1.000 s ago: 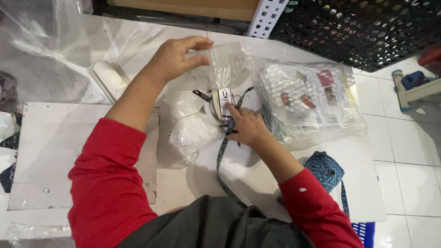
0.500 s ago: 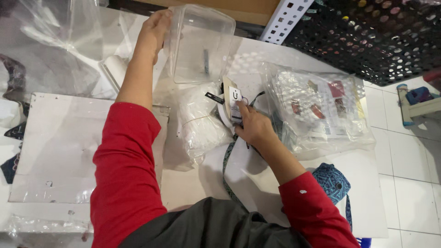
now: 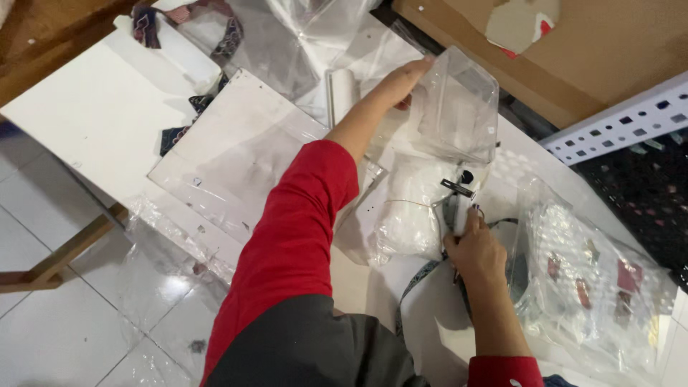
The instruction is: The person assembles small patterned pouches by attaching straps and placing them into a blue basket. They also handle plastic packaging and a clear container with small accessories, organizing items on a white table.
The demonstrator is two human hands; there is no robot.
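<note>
Head view: left hand (image 3: 398, 86) lifts clear plastic bag (image 3: 459, 107), right hand (image 3: 474, 251) grips strap item (image 3: 459, 204).
Left fingers pinch the bag's edge, bag open above the right hand. Right hand is clenched on the strap against a white wrapped bundle (image 3: 408, 215); bubble-wrap pack (image 3: 595, 279) lies just right of it.

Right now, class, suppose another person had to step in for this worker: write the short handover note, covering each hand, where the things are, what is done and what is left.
Left hand: raised, fingers gripping a clear plastic bag, held open above the table.
Right hand: down on the table, pinching a strap with a black clip beside a white stuffed bag.
Nearby: a bubble-wrap packet of small items to the right, a clear sheet on the white table to the left.
Done: clear bag picked up and opened.
Left: the strap is not yet inside the bag.
</note>
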